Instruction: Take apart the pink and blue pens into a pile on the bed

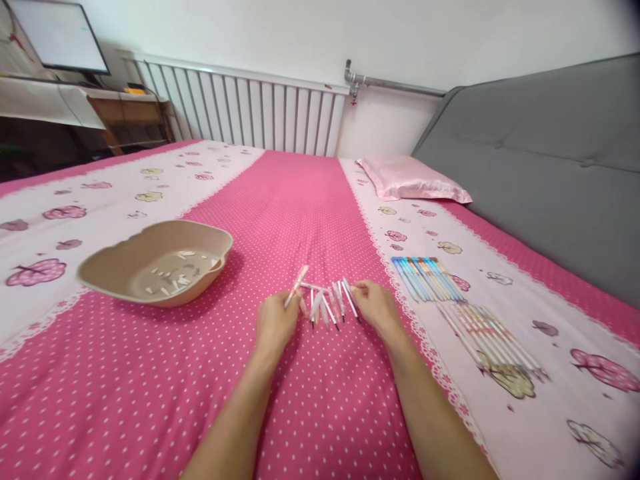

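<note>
My left hand (278, 325) is closed around a pale pink pen (299, 283) that slants up and to the right. Just right of it, a loose cluster of thin white pen refills (327, 308) with dark tips lies on the pink dotted bedspread, mixed with clear and pinkish pen parts. My right hand (376, 305) is at the cluster's right side, its fingers pinched together beside the rightmost refill (351, 303). What is between those fingertips, if anything, is hidden.
A beige basin (150, 257) with small white bits inside stands at left. To the right lie a row of blue pens (427, 279) and a row of pale pink-white pens (493, 337). Farther off are a pink pillow (413, 179), grey headboard (545, 153), radiator (250, 110) and monitor (57, 37).
</note>
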The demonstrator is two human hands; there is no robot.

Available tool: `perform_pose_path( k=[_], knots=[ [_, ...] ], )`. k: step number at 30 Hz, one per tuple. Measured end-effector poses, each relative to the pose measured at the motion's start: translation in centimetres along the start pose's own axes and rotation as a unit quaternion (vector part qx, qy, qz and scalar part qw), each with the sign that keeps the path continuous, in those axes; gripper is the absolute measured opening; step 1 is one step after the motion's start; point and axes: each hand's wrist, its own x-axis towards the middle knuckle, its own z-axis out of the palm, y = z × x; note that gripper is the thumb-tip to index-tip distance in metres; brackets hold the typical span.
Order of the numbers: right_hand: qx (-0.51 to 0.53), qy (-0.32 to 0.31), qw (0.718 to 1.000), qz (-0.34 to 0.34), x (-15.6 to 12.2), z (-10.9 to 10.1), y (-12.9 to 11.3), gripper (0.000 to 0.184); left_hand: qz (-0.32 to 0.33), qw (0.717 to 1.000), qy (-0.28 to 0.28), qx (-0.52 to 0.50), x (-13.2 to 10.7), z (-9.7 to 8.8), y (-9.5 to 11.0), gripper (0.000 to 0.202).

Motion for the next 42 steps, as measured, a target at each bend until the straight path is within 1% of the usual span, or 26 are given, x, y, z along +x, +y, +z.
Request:
perform_pose_path(
  k=[1, 2, 3, 5, 6, 7, 8, 10, 13, 15, 17, 19, 20, 22, 24, 25, 26, 27, 28, 30, 31, 33, 36, 37, 39, 42],
  knots=[
    [0.046, 0.006, 0.999, -0.004, -0.2, 0.0, -0.5, 0.026, 0.018, 1.000, 0.003, 0.008, -0.1, 0.0, 0.2, 0.038],
    [0.114, -0.004, 0.993, -0.007, -0.6, -0.1, -1.1, 0.028, 0.040, 0.999, -0.002, 0.007, -0.3, 0.1, 0.4, 0.038],
    [0.194, -0.037, 0.980, -0.010, -1.0, -0.1, -1.7, 0.031, 0.065, 0.998, -0.017, -0.001, -0.5, 0.3, 0.6, 0.037],
    [0.338, -0.140, 0.931, -0.010, -1.9, -0.2, -3.1, 0.035, 0.121, 0.991, -0.057, -0.022, -0.9, 0.7, 1.0, 0.035],
    [0.385, -0.186, 0.904, -0.009, -2.4, -0.2, -3.7, 0.036, 0.149, 0.986, -0.073, -0.024, -1.1, 1.0, 1.2, 0.033],
    [0.417, -0.208, 0.885, -0.007, -2.8, -0.2, -4.3, 0.036, 0.173, 0.981, -0.084, -0.022, -1.2, 1.1, 1.3, 0.030],
    [0.437, -0.211, 0.874, -0.002, -3.1, -0.2, -4.7, 0.034, 0.189, 0.978, -0.086, -0.020, -1.3, 1.3, 1.4, 0.026],
    [0.462, -0.173, 0.870, 0.020, -3.3, 0.0, -5.1, 0.033, 0.192, 0.978, -0.074, -0.028, -1.4, 1.3, 1.4, 0.017],
    [0.479, -0.105, 0.869, 0.068, -3.0, 0.2, -5.0, 0.034, 0.153, 0.985, -0.042, -0.071, -1.2, 1.2, 1.1, 0.026],
    [0.485, -0.083, 0.867, 0.080, -2.7, 0.3, -4.8, 0.034, 0.137, 0.985, -0.034, -0.104, -1.1, 1.2, 1.0, 0.021],
    [0.487, -0.078, 0.866, 0.079, -2.6, 0.4, -4.7, 0.033, 0.130, 0.981, -0.042, -0.135, -1.1, 1.2, 0.9, 0.018],
    [0.490, -0.072, 0.866, 0.066, -2.6, 0.3, -4.8, 0.031, 0.117, 0.977, -0.069, -0.167, -1.1, 1.1, 1.1, 0.024],
    [0.495, -0.071, 0.864, 0.055, -2.6, 0.2, -4.8, 0.030, 0.099, 0.972, -0.094, -0.189, -1.2, 1.1, 1.2, 0.028],
    [0.509, -0.078, 0.856, 0.029, -2.6, 0.1, -4.9, 0.028, 0.039, 0.955, -0.153, -0.249, -1.2, 0.9, 1.5, 0.036],
    [0.530, -0.098, 0.842, 0.016, -2.7, 0.0, -4.8, 0.027, -0.033, 0.931, -0.200, -0.305, -1.2, 0.7, 1.7, 0.042],
    [0.539, -0.108, 0.835, 0.017, -2.6, -0.1, -4.7, 0.028, -0.057, 0.923, -0.209, -0.317, -1.2, 0.6, 1.8, 0.046],
    [0.546, -0.115, 0.830, 0.020, -2.6, -0.1, -4.7, 0.030, -0.063, 0.923, -0.204, -0.319, -1.2, 0.5, 1.8, 0.050],
    [0.549, -0.118, 0.827, 0.025, -2.6, 0.0, -4.6, 0.031, -0.049, 0.930, -0.185, -0.313, -1.1, 0.5, 1.8, 0.051],
    [0.549, -0.116, 0.827, 0.029, -2.6, 0.0, -4.5, 0.031, -0.022, 0.941, -0.154, -0.301, -1.1, 0.6, 1.7, 0.048],
    [0.545, -0.102, 0.831, 0.035, -2.6, 0.2, -4.5, 0.030, 0.052, 0.961, -0.069, -0.264, -1.0, 0.7, 1.5, 0.038],
    [0.545, -0.093, 0.832, 0.037, -2.6, 0.2, -4.5, 0.029, 0.086, 0.966, -0.035, -0.242, -0.9, 0.9, 1.4, 0.037],
    [0.547, -0.081, 0.832, 0.039, -2.6, 0.3, -4.5, 0.029, 0.125, 0.972, -0.002, -0.200, -0.9, 1.0, 1.2, 0.033],
    [0.546, -0.077, 0.833, 0.045, -2.6, 0.2, -4.7, 0.030, 0.154, 0.976, 0.011, -0.156, -0.9, 1.1, 1.1, 0.013],
    [0.545, -0.078, 0.833, 0.046, -2.7, 0.2, -4.7, 0.030, 0.155, 0.976, 0.012, -0.153, -0.9, 1.1, 1.1, 0.011],
    [0.549, -0.078, 0.831, 0.045, -2.7, 0.0, -4.7, 0.032, 0.142, 0.976, -0.013, -0.165, -0.9, 1.0, 1.1, 0.017],
    [0.551, -0.079, 0.830, 0.038, -2.7, -0.3, -4.7, 0.035, 0.099, 0.974, -0.076, -0.188, -0.9, 1.1, 1.1, 0.036]
  ],
)
